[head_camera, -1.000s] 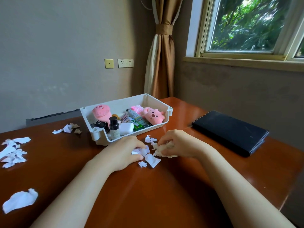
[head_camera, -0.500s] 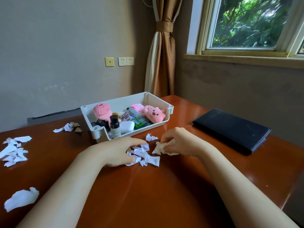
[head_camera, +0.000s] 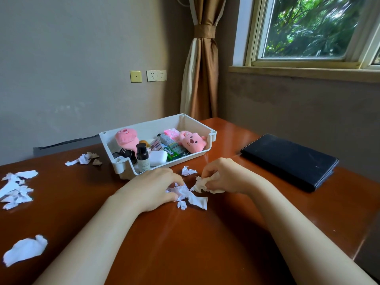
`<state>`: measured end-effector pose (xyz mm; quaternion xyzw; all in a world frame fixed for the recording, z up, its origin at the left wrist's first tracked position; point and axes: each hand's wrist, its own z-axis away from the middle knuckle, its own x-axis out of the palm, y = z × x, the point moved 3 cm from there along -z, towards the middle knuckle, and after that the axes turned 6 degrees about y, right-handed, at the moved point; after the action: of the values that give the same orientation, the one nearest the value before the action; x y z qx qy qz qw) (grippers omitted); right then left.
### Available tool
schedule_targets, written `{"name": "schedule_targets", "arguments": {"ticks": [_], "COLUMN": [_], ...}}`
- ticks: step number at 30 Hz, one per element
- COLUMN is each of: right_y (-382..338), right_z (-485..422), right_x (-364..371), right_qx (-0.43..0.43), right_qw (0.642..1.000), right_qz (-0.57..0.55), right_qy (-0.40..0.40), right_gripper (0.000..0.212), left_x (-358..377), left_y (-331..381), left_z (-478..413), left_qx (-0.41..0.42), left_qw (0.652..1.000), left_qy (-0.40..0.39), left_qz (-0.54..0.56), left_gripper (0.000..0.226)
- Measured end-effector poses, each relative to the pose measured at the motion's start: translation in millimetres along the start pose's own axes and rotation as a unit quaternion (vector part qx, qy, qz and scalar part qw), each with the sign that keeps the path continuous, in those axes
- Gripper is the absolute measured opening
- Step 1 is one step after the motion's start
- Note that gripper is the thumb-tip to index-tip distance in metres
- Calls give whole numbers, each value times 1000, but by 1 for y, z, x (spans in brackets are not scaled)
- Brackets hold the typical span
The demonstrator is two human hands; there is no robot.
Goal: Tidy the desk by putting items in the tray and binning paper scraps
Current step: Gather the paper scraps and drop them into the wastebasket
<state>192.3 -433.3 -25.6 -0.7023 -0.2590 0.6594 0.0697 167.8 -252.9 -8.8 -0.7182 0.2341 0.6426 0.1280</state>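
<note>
At your far left, torn paper scraps (head_camera: 16,189) lie scattered on the desk (head_camera: 185,243), with one larger piece (head_camera: 25,249) nearer you and smaller bits (head_camera: 82,159) just left of the filled white tray (head_camera: 123,167). In front of the tray, your left hand (head_camera: 156,188) curls its fingers around the loose scraps (head_camera: 191,197). Your right hand (head_camera: 226,175) pinches a crumpled wad (head_camera: 200,185). A black folder (head_camera: 287,159) lies to the right.

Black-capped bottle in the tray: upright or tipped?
Upright. The bottle stands at the near left corner of the tray, with its black cap on top.
</note>
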Motion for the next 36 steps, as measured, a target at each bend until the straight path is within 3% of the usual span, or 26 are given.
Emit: {"name": "schedule_targets", "arguments": {"ticks": [8, 10, 21, 27, 32, 36], "right_y": [0, -2, -9, -18, -20, -12], "right_z": [3, 2, 17, 54, 102, 148], "right_x": [-5, -6, -39, -78, -110, -128], "right_qx": [5, 5, 29, 28, 43, 64], "right_qw": [999, 999, 988, 984, 980, 979], "right_qz": [18, 17, -29, -40, -38, -23], "right_qy": [30, 43, 148, 173, 190, 194], "right_gripper": [20, 19, 18, 12, 8, 10], "left_x": [10, 13, -10, -35, -51, -52], "left_y": [1, -2, -5, 23, 72, 123], "left_z": [-5, -3, 0, 7, 21, 35], "left_qx": [3, -13, -85, -78, -39, 1], "left_qw": [998, 997, 963, 957, 953, 950], "left_qy": [62, 77, 145, 156, 124, 102], "left_qz": [-31, 7, 211, 232, 275, 295], "left_gripper": [19, 9, 14, 35, 16, 14]}}
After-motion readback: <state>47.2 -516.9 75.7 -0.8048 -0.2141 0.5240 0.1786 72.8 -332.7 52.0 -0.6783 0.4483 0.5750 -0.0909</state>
